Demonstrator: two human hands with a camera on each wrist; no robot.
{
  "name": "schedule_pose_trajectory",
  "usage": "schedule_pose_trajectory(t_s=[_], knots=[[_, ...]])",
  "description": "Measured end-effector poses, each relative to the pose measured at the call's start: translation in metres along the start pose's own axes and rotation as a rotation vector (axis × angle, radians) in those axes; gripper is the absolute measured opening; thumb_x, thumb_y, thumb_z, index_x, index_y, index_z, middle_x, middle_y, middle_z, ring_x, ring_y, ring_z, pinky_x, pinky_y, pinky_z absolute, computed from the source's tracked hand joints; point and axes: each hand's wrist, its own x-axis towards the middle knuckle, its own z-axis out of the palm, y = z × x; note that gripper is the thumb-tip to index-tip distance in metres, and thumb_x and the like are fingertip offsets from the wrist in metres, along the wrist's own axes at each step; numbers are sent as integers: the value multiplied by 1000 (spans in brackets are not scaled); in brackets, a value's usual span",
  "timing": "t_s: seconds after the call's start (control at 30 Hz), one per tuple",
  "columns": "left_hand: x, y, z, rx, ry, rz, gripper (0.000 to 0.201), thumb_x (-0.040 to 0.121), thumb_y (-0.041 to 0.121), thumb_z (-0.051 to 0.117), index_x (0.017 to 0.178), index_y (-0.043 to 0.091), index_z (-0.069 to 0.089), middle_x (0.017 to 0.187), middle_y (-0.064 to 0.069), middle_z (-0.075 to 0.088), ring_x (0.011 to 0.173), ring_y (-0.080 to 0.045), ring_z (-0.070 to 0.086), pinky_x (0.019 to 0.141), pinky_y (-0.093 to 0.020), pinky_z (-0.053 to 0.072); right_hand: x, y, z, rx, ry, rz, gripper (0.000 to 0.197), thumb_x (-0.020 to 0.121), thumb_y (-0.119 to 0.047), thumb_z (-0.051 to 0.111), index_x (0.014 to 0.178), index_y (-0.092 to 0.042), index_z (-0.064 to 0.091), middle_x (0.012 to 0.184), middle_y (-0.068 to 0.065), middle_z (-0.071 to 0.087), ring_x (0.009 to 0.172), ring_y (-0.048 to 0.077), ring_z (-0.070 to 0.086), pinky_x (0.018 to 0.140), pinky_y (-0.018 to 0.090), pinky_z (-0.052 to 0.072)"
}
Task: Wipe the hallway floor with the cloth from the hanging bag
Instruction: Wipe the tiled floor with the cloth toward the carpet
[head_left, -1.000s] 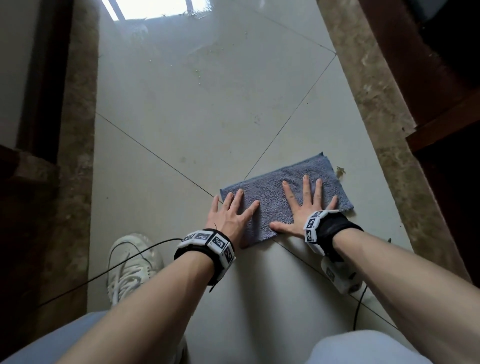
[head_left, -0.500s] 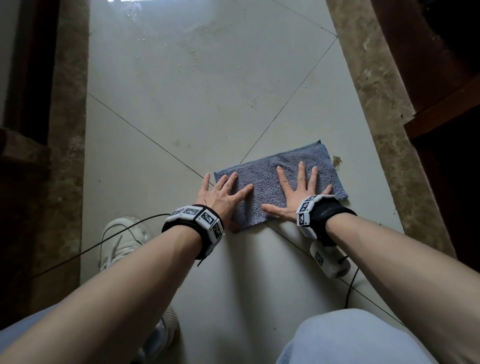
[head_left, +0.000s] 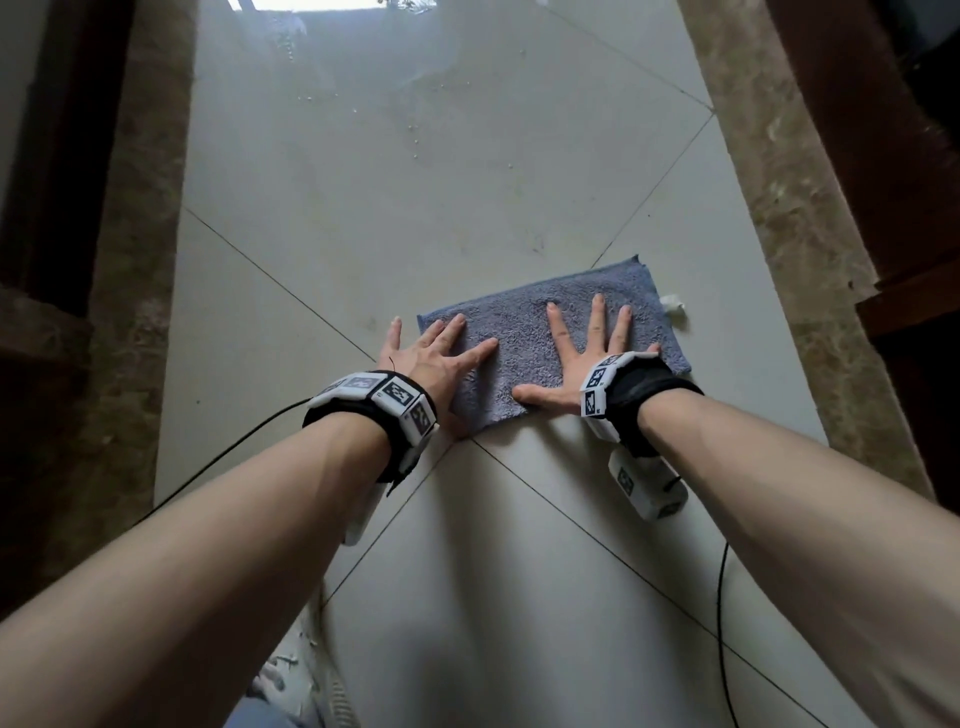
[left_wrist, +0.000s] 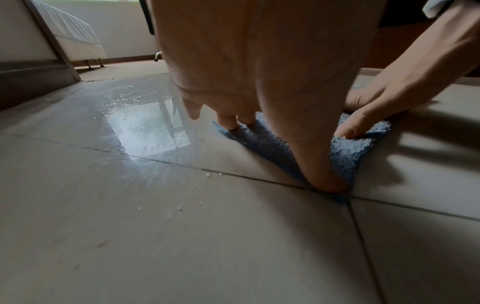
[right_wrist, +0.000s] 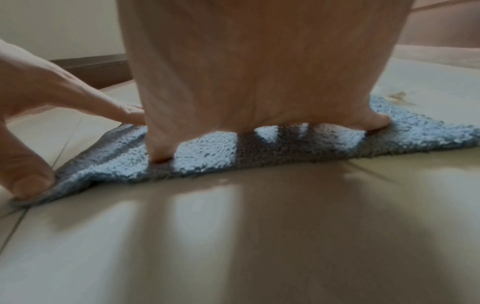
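A blue-grey terry cloth (head_left: 524, 338) lies flat on the pale tiled hallway floor (head_left: 363, 234). My left hand (head_left: 436, 353) presses its left end with spread straight fingers, the little finger lying off the cloth on the tile. My right hand (head_left: 587, 353) lies flat on its right half, fingers splayed. In the left wrist view the left thumb pins the cloth (left_wrist: 345, 156) near a tile joint. The right wrist view shows my right fingertips (right_wrist: 159, 154) pushing down into the cloth (right_wrist: 207, 156).
A shiny wet patch (left_wrist: 145, 123) covers the tiles ahead of the cloth. A small pale scrap (head_left: 674, 304) lies by the cloth's right edge. Brown marble borders (head_left: 779, 208) and dark wooden frames line both sides. My white shoe (head_left: 301, 670) is near my knees.
Both hands have pushed the cloth forward along the floor, away from me, and my arms are stretched further. The shoe has dropped lower in the view.
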Motion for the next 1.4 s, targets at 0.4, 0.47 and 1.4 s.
schedule_pose_trajectory(t_s=[0.4, 0.47, 1.4], knots=[[64, -59, -31, -63, -4, -32, 110, 72, 61, 74, 149, 55, -5, 165, 2, -8, 152, -17, 0, 114, -64, 1, 73, -27, -60, -43, 54, -33, 122, 55, -102, 36, 141, -50, -33, 154, 9, -41, 142, 47, -30, 109, 75, 0], [71, -67, -34, -80, 1, -41, 112, 71, 59, 76, 149, 56, -5, 165, 3, -8, 152, -16, -1, 115, -64, 2, 84, -31, -70, -64, 68, -36, 121, 55, -102, 35, 141, -50, -33, 155, 8, -40, 142, 47, -28, 109, 75, 0], [-100, -179, 38, -53, -164, -265, 107, 72, 71, 62, 147, 56, -12, 164, -1, -13, 152, -19, 2, 119, -55, 10, 3, -220, 3, -41, 80, -213, 111, 72, -91, 40, 146, -45, -29, 152, 13, -44, 137, 46, -39, 99, 82, -9]])
